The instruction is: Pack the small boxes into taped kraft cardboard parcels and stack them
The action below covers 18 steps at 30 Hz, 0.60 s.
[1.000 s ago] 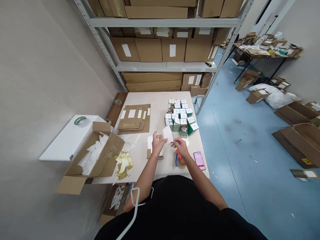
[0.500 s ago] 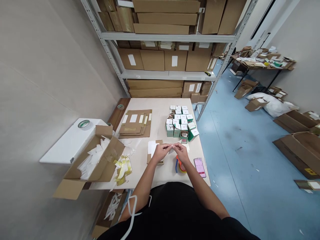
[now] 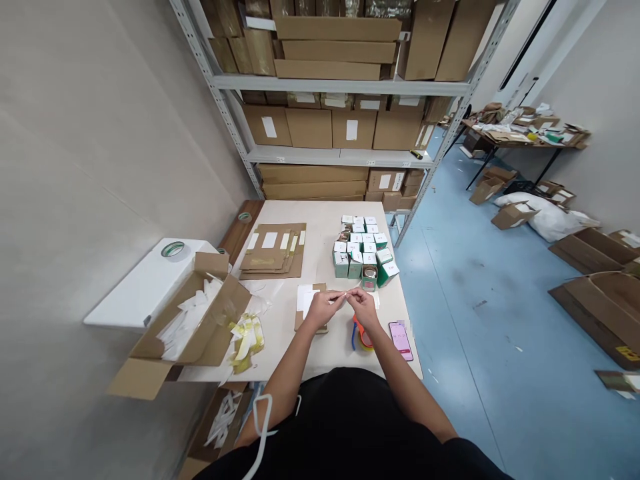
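My left hand (image 3: pixel 324 308) and my right hand (image 3: pixel 363 305) meet fingertip to fingertip over the table (image 3: pixel 280 347). Both are closed in a pinch; whatever sits between the tips is too small to make out, though a whitish speck shows there. Under and beside my left hand lies a flat cardboard piece (image 3: pixel 299 320) with a white paper (image 3: pixel 303 298) on it. An orange and blue tape dispenser (image 3: pixel 364 337) rests below my right wrist, partly hidden by it. Just beyond the hands stand several small green-and-white boxes (image 3: pixel 355 267), one with its top open.
A phone (image 3: pixel 401 341) lies at the table's right edge. Flattened cardboard (image 3: pixel 273 250) is stacked at the back left. At left are yellow-white scraps (image 3: pixel 247 340) and an open carton (image 3: pixel 220 333) holding white strips. Shelving (image 3: pixel 340 157) with cartons stands behind the table.
The view has tilted up slightly, so the scene sits a little lower. My hands stay pinched together; the pale piece seen between them earlier shows less now.
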Available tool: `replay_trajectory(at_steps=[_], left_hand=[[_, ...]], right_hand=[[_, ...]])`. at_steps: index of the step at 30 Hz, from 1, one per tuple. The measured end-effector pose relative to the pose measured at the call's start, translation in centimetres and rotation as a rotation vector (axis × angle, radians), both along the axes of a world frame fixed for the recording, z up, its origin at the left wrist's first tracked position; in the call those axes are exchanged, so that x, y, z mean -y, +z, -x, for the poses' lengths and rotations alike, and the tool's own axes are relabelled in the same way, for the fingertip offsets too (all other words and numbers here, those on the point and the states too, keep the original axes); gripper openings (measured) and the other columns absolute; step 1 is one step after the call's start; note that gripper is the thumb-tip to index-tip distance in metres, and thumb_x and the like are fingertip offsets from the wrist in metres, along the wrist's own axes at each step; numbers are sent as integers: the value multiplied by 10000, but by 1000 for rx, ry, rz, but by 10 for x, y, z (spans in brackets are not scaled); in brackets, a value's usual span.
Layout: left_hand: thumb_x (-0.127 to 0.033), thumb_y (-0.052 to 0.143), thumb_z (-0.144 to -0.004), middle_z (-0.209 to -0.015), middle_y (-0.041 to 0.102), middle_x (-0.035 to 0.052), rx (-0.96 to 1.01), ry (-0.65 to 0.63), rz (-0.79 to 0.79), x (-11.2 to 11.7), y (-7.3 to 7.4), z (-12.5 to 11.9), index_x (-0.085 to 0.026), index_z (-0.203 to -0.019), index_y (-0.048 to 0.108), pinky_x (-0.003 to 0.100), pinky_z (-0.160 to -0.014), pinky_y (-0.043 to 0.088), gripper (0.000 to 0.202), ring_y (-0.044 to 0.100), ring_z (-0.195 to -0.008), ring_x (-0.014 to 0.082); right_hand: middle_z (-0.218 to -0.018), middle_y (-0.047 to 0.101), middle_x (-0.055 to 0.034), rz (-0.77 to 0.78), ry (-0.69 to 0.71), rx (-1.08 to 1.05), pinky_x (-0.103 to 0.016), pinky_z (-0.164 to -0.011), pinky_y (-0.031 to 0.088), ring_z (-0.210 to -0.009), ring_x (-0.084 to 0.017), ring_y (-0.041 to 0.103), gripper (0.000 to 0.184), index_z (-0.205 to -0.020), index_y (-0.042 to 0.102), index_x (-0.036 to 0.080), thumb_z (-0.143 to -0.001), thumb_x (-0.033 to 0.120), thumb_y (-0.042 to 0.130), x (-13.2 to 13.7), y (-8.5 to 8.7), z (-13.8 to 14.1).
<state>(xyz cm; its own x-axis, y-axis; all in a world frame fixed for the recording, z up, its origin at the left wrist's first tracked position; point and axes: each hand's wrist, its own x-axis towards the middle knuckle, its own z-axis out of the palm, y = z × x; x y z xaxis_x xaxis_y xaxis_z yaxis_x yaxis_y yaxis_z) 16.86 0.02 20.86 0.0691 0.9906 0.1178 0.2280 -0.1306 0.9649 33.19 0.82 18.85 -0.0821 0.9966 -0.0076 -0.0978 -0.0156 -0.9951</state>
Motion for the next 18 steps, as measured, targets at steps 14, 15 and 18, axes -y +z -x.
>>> replay_trajectory(at_steps=[14,15,18], left_hand=[[-597,784,-804,-1076,801,120,274,100,186,-11,-12,-3,-193,-967,824,415,-967,570,437,735,-1038,277],[-573,831,-766,-1096,800,118,272,80,198,-10,-13,-3,-198,-994,826,427,-997,561,439,732,-1060,285],[-522,905,-685,-1060,808,108,281,77,219,-10,-16,-4,-198,-992,833,450,-1013,557,452,733,-1052,298]], right_hand=[[-974,710,-61,-121,3,44,-311,-696,503,-865,-217,646,258,-852,694,245,-855,502,685,-5,-1,3],[-976,718,-62,-111,-4,41,-314,-710,510,-893,-224,654,262,-864,701,247,-857,508,689,-4,-1,2],[-999,734,-68,-123,6,70,-318,-738,515,-944,-234,661,252,-858,714,245,-857,497,695,-2,0,0]])
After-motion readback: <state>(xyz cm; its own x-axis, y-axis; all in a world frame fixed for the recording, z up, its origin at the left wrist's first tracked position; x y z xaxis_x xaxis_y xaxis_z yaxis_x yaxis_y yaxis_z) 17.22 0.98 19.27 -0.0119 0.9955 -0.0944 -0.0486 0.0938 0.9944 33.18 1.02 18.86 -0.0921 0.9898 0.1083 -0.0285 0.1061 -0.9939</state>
